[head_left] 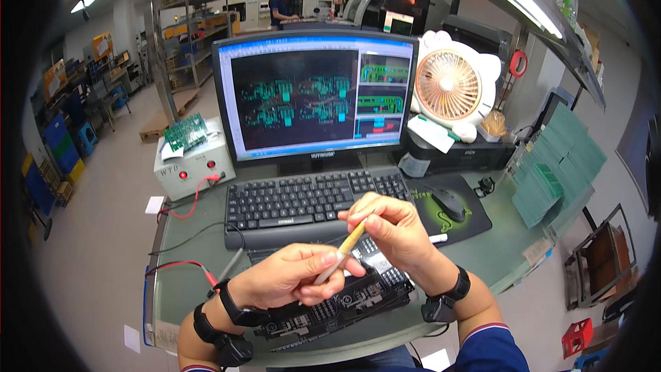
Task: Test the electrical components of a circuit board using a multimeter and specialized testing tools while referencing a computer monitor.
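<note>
Between the fingers of my left hand point(292, 272) is a slim pen-like tool point(352, 239) with a pale grey shaft and a yellow tapered end. It slants up to the right. My right hand point(398, 226) is pinched at its upper tip; whether a small part sits between those fingertips, I cannot make out. Beneath both hands lie black printed circuit boards point(361, 297) with white markings, partly hidden by the left hand. A grey test probe point(230, 264) lies by my left wrist, near a red lead point(206, 274). Black bands circle both wrists.
Beyond my hands are a black keyboard point(289, 201), a mouse point(447, 203) on its mat and a monitor point(313, 151) showing a board layout. A white box point(194, 167) with red sockets stands left; a fan point(447, 86) stands right. Someone point(279, 5) stands far back.
</note>
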